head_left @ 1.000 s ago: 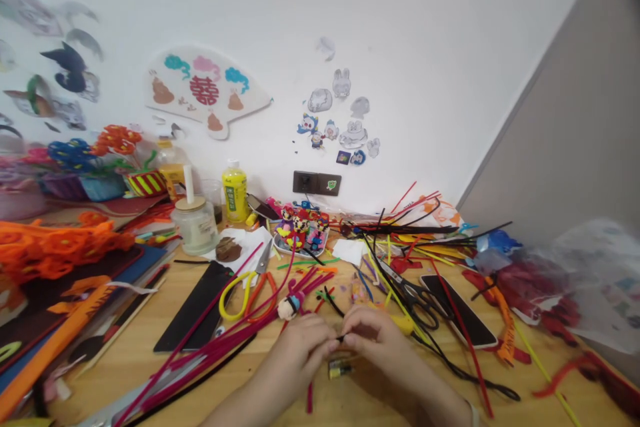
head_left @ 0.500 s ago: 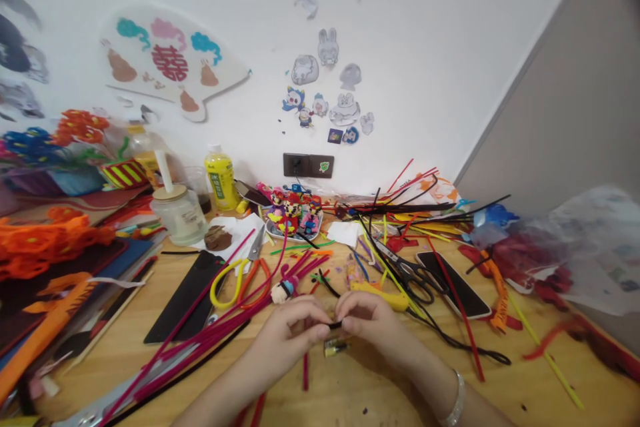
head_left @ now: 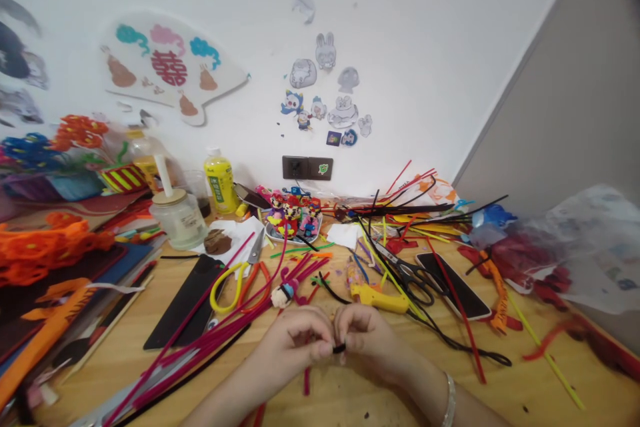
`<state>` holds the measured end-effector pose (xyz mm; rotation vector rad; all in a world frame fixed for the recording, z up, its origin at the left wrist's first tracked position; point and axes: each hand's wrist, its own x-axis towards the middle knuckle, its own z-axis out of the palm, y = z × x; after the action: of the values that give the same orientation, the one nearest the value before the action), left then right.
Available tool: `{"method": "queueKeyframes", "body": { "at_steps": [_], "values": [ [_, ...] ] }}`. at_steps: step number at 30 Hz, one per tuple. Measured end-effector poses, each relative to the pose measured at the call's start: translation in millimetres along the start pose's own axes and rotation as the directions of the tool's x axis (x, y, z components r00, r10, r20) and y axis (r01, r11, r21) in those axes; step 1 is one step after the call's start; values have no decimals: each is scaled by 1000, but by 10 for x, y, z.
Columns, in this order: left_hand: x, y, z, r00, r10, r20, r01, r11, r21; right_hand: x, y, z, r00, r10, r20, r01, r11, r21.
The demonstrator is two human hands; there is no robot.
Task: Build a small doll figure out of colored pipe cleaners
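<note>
Faces wooden table (head_left: 345, 400), magenta stems (head_left: 203, 351) at left. Holds left hand (head_left: 300, 337) and right hand (head_left: 369, 333) close together, near centre, yellow glue gun (head_left: 383, 301) just beyond. Clamps fingertips of both on short black strip (head_left: 339, 348) between them.

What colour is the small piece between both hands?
The small piece is black, in the head view.

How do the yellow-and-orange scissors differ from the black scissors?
The yellow-and-orange scissors are two-tone-handled; the black scissors are black-handled. The yellow-and-orange scissors lie nearer the left hand, the black scissors nearer the right hand. Both lie unheld, pointing toward the wall.
</note>
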<state>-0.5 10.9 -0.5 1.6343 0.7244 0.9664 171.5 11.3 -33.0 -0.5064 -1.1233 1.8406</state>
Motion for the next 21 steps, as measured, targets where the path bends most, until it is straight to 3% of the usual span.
{"method": "queueKeyframes", "body": {
  "at_steps": [16,21],
  "values": [
    [42,-115,10,983,-140,-120,115,974,-197,24,7,18,994,-8,-111,12,999,36],
    [14,-175,21,988,-149,-51,133,964,-229,18,-7,32,999,2,-46,-1,1000,17]
  ]
}}
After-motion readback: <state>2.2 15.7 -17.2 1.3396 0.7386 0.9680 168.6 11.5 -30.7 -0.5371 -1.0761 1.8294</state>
